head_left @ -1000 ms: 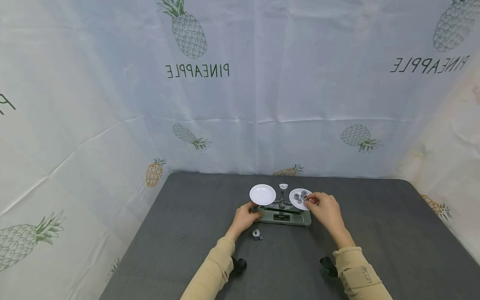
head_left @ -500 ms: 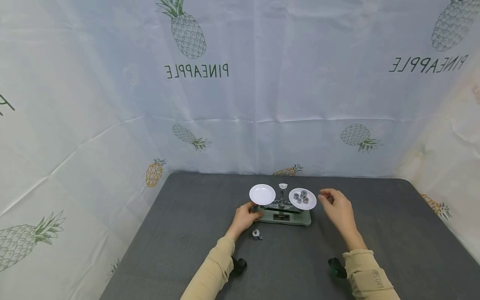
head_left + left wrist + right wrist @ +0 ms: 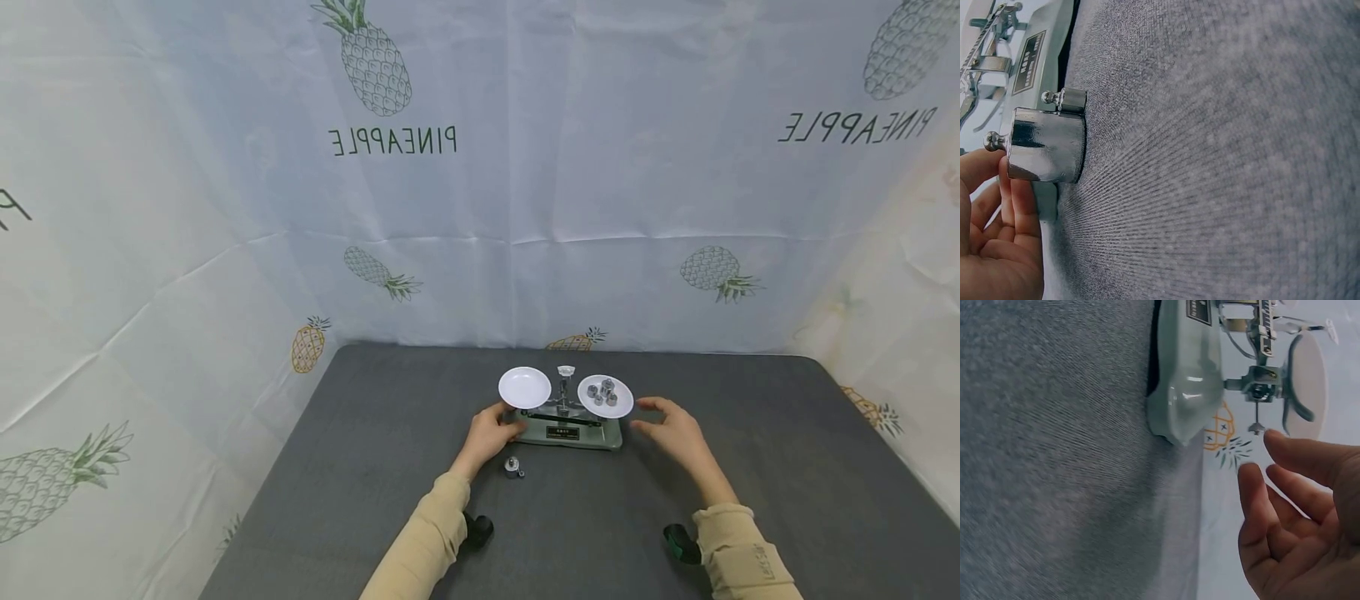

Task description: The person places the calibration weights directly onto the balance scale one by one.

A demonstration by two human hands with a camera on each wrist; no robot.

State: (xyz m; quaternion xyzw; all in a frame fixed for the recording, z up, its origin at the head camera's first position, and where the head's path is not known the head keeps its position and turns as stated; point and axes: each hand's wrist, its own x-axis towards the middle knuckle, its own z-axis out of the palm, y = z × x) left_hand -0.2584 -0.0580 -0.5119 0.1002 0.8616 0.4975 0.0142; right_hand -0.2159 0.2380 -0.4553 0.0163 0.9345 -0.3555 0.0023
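Observation:
A small green balance scale (image 3: 577, 435) stands on the table, with a bare white left pan (image 3: 525, 388). Several metal weights (image 3: 606, 391) sit on its right pan (image 3: 625, 407). My left hand (image 3: 486, 435) holds the scale's left end, thumb at the front; the left wrist view hides the contact behind the large weight (image 3: 1047, 145). Beside that weight stands a small weight (image 3: 1072, 100), both on the table before the scale. My right hand (image 3: 677, 433) is just right of the scale, thumb and fingers parted, near the adjusting nut (image 3: 1256, 428), holding nothing.
The dark grey table (image 3: 375, 467) has its far edge close behind the scale. A pale curtain (image 3: 480, 200) with pineapple prints hangs behind and at the sides. Black wrist devices (image 3: 477, 531) are at both sleeves.
My right hand has let go of a weight on the right pan, drawn back to the right, then lowered beside the scale with its fingers spread. My left hand has stayed put.

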